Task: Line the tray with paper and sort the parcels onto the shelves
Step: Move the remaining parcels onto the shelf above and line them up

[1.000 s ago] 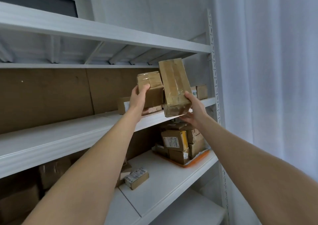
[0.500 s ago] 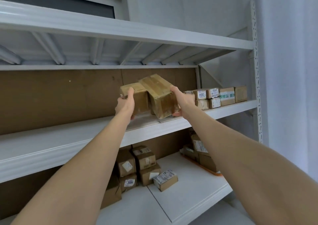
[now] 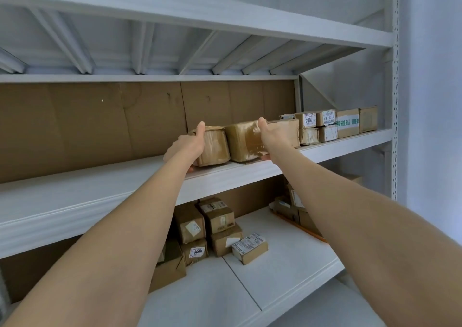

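Up on the mid shelf (image 3: 100, 196), two brown parcels sit side by side, touching. Left grip (image 3: 190, 144) wraps the small parcel (image 3: 216, 148), thumb on top, fingers round its left end. Right grip (image 3: 273, 139) clasps the big parcel (image 3: 243, 140), thumb over the top. Labelled boxes (image 3: 346, 123) line up to the rt. More boxes (image 3: 216, 218) stacked on the shelf below.

We note a parcel storeroom: white metal shelving (image 3: 275, 174) with slotted uprights (image 3: 395, 76), cardboard backing (image 3: 87, 126), and rows of taped, numbered boxes (image 3: 325, 125).
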`<move>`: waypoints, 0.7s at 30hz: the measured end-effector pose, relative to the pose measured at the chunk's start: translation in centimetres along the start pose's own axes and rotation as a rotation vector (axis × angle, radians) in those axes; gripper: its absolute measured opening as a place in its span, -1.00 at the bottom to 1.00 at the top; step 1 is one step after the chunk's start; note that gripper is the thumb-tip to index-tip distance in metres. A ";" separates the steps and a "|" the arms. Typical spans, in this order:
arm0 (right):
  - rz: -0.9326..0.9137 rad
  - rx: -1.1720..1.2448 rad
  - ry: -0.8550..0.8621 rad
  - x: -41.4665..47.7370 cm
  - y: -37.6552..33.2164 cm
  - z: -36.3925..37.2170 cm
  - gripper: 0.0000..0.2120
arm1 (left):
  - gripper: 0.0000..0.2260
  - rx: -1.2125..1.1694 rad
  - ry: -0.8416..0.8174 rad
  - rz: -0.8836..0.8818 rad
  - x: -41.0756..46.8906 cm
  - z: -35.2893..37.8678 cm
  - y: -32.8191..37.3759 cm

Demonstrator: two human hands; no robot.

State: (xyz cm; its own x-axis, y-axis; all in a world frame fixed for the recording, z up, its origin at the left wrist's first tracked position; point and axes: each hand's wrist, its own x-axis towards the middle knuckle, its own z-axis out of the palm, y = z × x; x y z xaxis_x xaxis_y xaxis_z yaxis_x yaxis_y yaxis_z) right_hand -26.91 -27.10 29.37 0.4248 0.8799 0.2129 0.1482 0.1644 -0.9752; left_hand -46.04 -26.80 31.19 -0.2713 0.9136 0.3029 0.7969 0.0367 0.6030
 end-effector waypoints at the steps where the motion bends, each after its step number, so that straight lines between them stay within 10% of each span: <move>1: -0.019 -0.021 0.002 0.2 0.3 0.0 -0.40 | -0.14 0.024 0.008 0.012 0.0 0.1 0.0; 6: -0.133 -0.188 0.094 0.1 1.5 0.3 -0.65 | -0.20 0.013 0.051 0.059 -0.2 1.1 0.3; 12: -0.270 -0.262 0.124 -1.4 2.1 0.9 -0.27 | -0.25 -0.090 0.037 0.132 -0.7 1.3 0.1; 21: -0.253 -0.384 0.079 -2.3 2.3 2.2 -0.31 | -0.50 -0.075 0.062 0.191 -0.4 1.3 -0.3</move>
State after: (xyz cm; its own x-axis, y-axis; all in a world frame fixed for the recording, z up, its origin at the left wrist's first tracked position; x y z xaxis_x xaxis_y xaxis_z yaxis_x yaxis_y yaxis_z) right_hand -29.51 -27.79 26.48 0.3972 0.7944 0.4594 0.5694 0.1792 -0.8023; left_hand -45.48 -26.65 29.99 -0.1538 0.8741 0.4609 0.7950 -0.1675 0.5830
